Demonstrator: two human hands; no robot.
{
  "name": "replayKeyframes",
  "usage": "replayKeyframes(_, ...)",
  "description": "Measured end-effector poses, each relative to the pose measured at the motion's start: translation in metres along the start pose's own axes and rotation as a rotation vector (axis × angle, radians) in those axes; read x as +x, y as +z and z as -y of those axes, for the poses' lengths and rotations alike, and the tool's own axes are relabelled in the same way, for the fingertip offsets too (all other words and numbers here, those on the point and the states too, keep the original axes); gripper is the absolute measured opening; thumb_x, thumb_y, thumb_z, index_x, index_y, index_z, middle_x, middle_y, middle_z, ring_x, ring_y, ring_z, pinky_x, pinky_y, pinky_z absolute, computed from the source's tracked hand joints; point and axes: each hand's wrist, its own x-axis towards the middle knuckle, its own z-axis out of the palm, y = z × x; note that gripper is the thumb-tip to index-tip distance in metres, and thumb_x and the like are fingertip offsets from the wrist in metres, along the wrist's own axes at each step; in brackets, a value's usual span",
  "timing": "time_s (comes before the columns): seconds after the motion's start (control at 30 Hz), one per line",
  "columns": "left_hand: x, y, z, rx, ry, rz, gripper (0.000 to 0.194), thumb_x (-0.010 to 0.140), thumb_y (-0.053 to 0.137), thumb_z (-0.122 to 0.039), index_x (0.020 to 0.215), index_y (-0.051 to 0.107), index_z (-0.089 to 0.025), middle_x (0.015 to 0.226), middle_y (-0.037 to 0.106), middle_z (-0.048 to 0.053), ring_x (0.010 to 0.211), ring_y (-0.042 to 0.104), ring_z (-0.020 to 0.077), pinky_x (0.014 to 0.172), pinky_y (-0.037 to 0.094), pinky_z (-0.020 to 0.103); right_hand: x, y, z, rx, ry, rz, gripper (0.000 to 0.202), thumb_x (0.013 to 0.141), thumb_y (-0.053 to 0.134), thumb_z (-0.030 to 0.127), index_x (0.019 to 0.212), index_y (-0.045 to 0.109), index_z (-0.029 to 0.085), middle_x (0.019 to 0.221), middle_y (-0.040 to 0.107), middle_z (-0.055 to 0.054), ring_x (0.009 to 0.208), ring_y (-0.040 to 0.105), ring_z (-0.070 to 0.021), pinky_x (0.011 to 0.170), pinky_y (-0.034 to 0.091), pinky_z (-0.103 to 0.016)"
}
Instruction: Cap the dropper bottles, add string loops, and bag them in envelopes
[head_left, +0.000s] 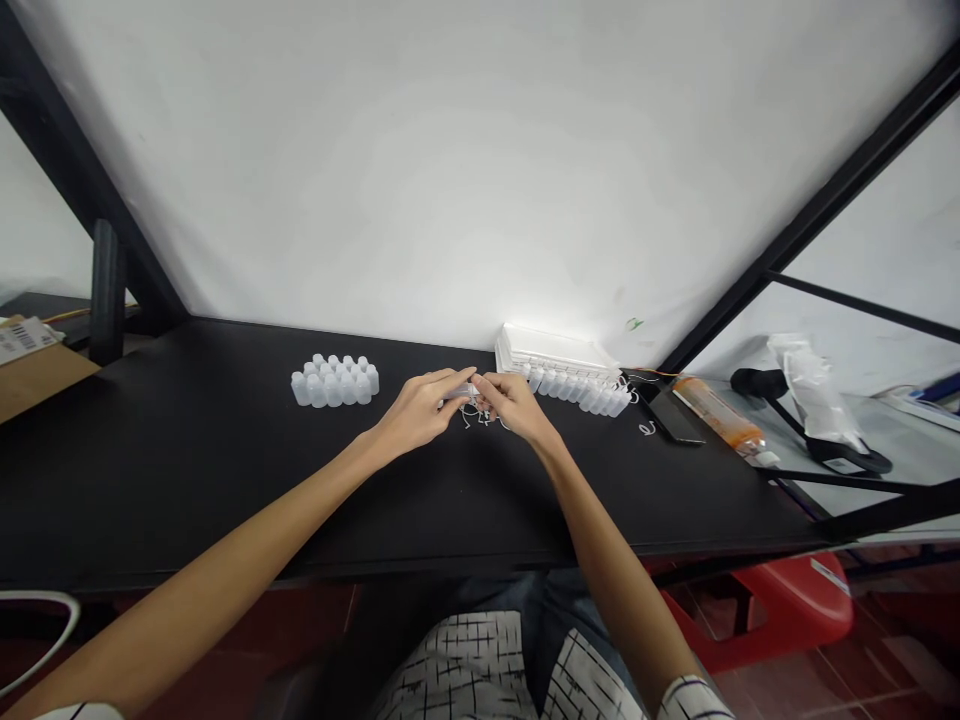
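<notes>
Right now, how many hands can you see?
2: the left hand, holding a small translucent piece, and the right hand close beside it, both over the black table. No others show.

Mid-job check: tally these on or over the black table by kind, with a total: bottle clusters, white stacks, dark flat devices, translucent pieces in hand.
Bottle clusters: 2 (left cluster, right cluster)
White stack: 1
Dark flat device: 1
Translucent piece in the left hand: 1
Total: 5

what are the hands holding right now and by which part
A small translucent bottle, pinched by its sides in the left hand; the right hand is at one end, its exact grip hidden.
</notes>
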Motion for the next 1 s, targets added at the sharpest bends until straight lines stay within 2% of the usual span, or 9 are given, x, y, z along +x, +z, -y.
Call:
replayKeyframes(0.13,0.005,-0.005,-0.001,0.003,-0.092,0.060,0.038,0.091,0.057,-0.027,0.126,0.064,-0.013,0.096,0.070,0.007,0.077,0.063,0.0172,0.072,0.051,0.031,0.000,0.000,0.000,-0.138,-0.037,-0.045,0.047,0.094,0.046,0.054,0.066,0.057,0.018,0.065,0.056,-0.001,0.060,0.051,-0.0127,0.057,0.039,-0.024)
replayKeyframes(0.23,0.009,-0.012,-0.002,0.010,-0.144,0.154,0.032,0.095,0.051,-0.035,0.113,0.070,-0.016,0.088,0.069,0.005,0.068,0.058,0.0154,0.066,0.047,0.029,0.000,-0.002,0.000,-0.115,-0.054,-0.081,0.036,0.093,0.050,0.049,0.079,0.061,0.019,0.069,0.058,-0.001,0.063,0.053,-0.0138,0.058,0.040,-0.024)
replayKeyframes(0.33,0.009,-0.015,-0.002,0.005,-0.128,0.191,0.030,0.097,0.048,-0.034,0.099,0.073,-0.019,0.084,0.068,0.004,0.066,0.056,0.0147,0.063,0.043,0.028,-0.001,-0.001,0.000,-0.078,-0.054,-0.080,0.030,0.092,0.052,0.046,0.081,0.061,0.019,0.067,0.058,0.001,0.062,0.053,-0.0139,0.058,0.040,-0.025)
replayKeyframes(0.57,0.005,-0.014,-0.003,-0.031,-0.055,0.130,0.021,0.092,0.055,-0.028,0.086,0.072,-0.018,0.086,0.068,0.005,0.067,0.055,0.0138,0.062,0.041,0.026,-0.001,0.002,-0.003,-0.045,-0.012,-0.005,0.051,0.095,0.044,0.053,0.057,0.046,0.020,0.050,0.047,0.003,0.051,0.046,-0.0119,0.058,0.037,-0.026)
replayKeyframes(0.77,0.009,-0.016,-0.008,-0.066,-0.143,0.181,0.023,0.091,0.056,-0.033,0.082,0.070,-0.017,0.069,0.060,0.000,0.060,0.048,0.0119,0.058,0.038,0.025,-0.002,-0.003,0.001,-0.166,-0.103,-0.105,0.041,0.093,0.050,0.051,0.067,0.050,0.019,0.058,0.044,0.003,0.056,0.040,-0.0113,0.056,0.029,-0.025)
replayKeyframes(0.9,0.007,-0.015,-0.006,-0.090,-0.161,0.182,0.020,0.089,0.059,-0.033,0.083,0.072,-0.018,0.074,0.064,0.001,0.061,0.051,0.0120,0.058,0.040,0.025,-0.001,0.004,0.001,-0.184,-0.117,-0.079,0.046,0.095,0.045,0.050,0.061,0.038,0.020,0.057,0.036,0.004,0.055,0.034,-0.0108,0.055,0.025,-0.026)
replayKeyframes(1.0,0.007,-0.015,-0.006,-0.197,-0.230,0.208,0.021,0.089,0.060,-0.034,0.084,0.072,-0.017,0.075,0.068,0.003,0.064,0.057,0.0136,0.058,0.045,0.026,0.000,0.005,0.001,-0.184,-0.102,-0.119,0.052,0.095,0.043,0.056,0.058,0.033,0.020,0.055,0.032,0.004,0.054,0.032,-0.0107,0.055,0.025,-0.027)
